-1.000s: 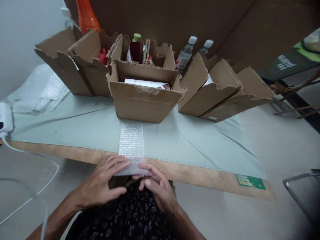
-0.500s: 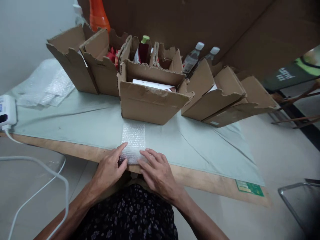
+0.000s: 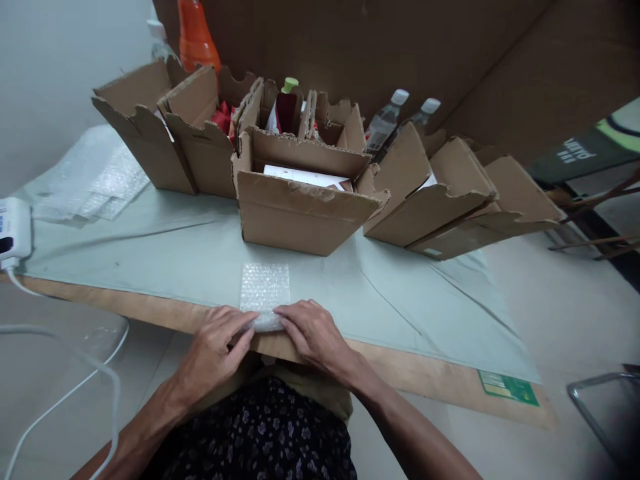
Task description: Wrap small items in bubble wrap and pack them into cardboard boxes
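A strip of clear bubble wrap lies on the green cloth at the table's front edge. Its near end is curled into a small roll between my hands. My left hand pinches the roll's left end with thumb and fingers. At the right end, my right hand grips it with bent fingers. Whether anything is wrapped inside the roll cannot be made out. Just beyond the strip stands a cardboard box with a white carton in it.
More cardboard boxes line the back, along with an orange bottle and clear bottles. Loose bubble wrap sheets lie at the left. A white power strip sits at the left edge, its cable hanging in front.
The near end of the bubble wrap has been folded over into a roll, and its flat part is shorter. My fingers have closed from lying spread on it to gripping both ends.
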The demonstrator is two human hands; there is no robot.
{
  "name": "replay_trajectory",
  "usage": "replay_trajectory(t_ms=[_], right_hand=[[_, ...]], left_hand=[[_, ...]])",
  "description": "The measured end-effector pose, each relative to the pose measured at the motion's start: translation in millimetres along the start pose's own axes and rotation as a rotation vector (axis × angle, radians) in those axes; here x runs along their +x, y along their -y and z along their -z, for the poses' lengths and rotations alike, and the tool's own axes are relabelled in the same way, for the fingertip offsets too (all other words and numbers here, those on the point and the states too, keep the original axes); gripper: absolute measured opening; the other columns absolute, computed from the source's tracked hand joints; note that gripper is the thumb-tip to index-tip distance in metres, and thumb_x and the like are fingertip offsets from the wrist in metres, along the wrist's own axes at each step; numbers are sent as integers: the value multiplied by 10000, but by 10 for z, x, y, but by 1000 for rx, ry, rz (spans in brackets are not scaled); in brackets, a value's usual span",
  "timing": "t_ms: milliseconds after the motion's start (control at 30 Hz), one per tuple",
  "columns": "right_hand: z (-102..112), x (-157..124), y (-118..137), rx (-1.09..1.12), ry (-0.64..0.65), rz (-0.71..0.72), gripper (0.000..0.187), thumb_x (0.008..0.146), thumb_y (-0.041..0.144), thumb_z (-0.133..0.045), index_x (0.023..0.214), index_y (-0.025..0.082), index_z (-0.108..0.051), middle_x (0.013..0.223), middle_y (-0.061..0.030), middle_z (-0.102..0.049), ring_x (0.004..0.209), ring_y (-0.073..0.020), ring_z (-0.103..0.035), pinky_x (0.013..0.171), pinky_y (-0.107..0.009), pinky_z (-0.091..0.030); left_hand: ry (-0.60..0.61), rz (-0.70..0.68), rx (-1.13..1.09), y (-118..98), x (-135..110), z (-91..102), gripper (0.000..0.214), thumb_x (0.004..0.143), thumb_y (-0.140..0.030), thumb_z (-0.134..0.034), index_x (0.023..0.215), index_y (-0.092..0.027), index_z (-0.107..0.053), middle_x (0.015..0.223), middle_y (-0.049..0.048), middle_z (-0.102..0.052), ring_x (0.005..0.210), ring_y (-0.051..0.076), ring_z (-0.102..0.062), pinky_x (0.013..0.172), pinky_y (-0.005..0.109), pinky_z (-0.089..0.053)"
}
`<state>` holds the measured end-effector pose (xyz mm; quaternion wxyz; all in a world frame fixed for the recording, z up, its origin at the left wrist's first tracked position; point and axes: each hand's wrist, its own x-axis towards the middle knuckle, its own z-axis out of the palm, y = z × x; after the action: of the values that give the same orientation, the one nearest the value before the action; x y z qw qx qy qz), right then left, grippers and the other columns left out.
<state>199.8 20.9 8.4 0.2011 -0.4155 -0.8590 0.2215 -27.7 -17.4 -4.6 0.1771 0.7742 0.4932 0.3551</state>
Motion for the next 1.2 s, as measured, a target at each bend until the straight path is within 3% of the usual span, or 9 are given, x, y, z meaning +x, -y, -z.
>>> replay_trajectory(t_ms=[167,333,433,567,733,867,1033,1100,1200], right_hand=[[18,-28,-8,-175,-254,61,216,1020,234,-531,1136,179,-706,1086,-115,-757,985,-243,-668,850,-391,-492],[5,-38,-10,-284,-65,219,241,1008,196,-542,1210,189,-672,1247,-118,-724,1184,-277,-599,951,-434,-451],[-12,23,-58,-200,-32,185,239,1015,168,-523,1205,169,-668,1149,-104,-757,1102,-259,-628,925,-427,-454],[10,40,-85,-21,-24,67,224,1015,183,-546,1197,203,-674,1092,-65,-772,1004,-222,-657,937,-405,-471],[35,29,-67,-205,-127,85,282,1000,251,-583,1263,180,-654,1280,-149,-698,1176,-294,-594,961,-457,-457],[-2,138,-135,-330,-45,153,260,1001,229,-567,1238,203,-670,1307,-135,-692,1220,-306,-569,992,-485,-424],[-40,289,-263,-98,-86,7,221,1016,219,-564,1187,213,-703,1157,-78,-771,1080,-257,-645,936,-432,-447],[-30,272,-218,32,-137,-59,214,1015,218,-571,1177,209,-711,1129,-68,-782,1063,-243,-660,953,-424,-447],[18,176,-45,185,-119,-56,210,1017,219,-562,1155,208,-719,1106,-60,-788,1042,-232,-671,974,-429,-441]], left_hand=[[9,87,80,114,158,-83,232,970,-215,-548,1160,-189,-679,984,67,-753,871,215,-699,799,366,-553],[-9,92,168,136,188,-123,259,991,-241,-530,1209,-177,-655,1084,106,-714,977,250,-676,856,411,-560],[-57,20,148,101,136,-64,282,963,-262,-593,1230,-195,-656,1168,125,-693,1101,281,-636,948,459,-537],[36,-38,66,78,91,1,300,966,-212,-578,1260,-226,-634,1109,76,-734,1037,241,-653,922,420,-519],[13,61,148,180,244,-92,274,996,-255,-520,1227,-193,-655,1010,83,-745,915,243,-650,842,413,-523],[-69,166,184,218,326,-108,295,967,-343,-562,1183,-184,-685,1028,105,-726,955,269,-650,891,449,-533],[-231,578,-296,52,146,-38,473,905,-450,-639,1293,-180,-623,1126,104,-718,972,227,-698,881,394,-594],[-210,754,-590,-40,84,-59,597,872,-473,-677,1367,-159,-562,1253,140,-701,1074,253,-706,915,408,-603],[-185,862,-939,-146,88,-136,761,779,-430,-771,1426,-145,-492,1299,155,-694,1182,277,-681,1002,419,-570]])
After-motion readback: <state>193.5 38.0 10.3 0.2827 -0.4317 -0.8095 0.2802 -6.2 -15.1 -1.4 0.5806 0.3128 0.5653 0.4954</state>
